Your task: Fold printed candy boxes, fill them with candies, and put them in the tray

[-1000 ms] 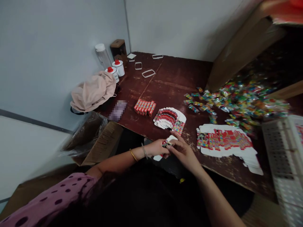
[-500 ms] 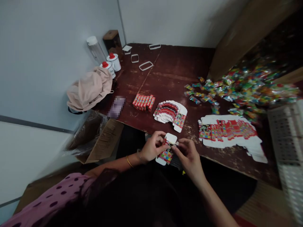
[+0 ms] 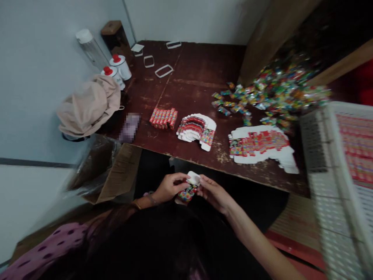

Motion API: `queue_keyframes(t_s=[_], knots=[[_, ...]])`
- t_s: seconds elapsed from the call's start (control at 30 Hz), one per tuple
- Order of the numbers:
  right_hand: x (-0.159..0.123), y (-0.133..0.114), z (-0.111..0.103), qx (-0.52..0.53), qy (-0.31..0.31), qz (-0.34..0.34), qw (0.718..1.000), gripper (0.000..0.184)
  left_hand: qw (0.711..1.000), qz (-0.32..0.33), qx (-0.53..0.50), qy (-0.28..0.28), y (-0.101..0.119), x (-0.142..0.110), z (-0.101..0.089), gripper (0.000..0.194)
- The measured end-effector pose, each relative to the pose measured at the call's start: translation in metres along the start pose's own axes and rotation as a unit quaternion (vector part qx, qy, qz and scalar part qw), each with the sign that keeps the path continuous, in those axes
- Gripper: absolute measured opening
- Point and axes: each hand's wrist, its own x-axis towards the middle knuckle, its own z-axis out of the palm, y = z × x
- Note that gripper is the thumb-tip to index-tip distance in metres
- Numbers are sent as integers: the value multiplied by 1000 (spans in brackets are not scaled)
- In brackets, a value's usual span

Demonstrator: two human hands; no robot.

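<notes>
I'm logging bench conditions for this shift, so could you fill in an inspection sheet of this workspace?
Surface: dark red-brown table, scuffed pale near its front edge.
Work items: printed small carton in the hands; row of red boxes, fanned cartons and flat cartons on the table.
Clutter: lidded mugs, bottle, pale cloth and white frames at the left; wrapped sweets strewn at the right.
Hands: left hand holds the small carton; right hand has its fingers at the white flap.
Cables: nothing seen.
Surroundings: pale wall behind; cardboard box at front left; plastic crate at right.
</notes>
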Motion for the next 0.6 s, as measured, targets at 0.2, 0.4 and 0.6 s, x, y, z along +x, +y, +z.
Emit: queue_keyframes(t_s=[0.2,0.4,0.6], knots=[[4,10,9,68,0,20,998,39,999,-15,20,20,5,-2,-4,30],[14,-2,22,-98,-23,22,995,38,982,-88,-169,14,-3,6,5,61],[11,-8,29,-389,11,-160,907,40,904,-231,-339,-122,-4,9,8,52]])
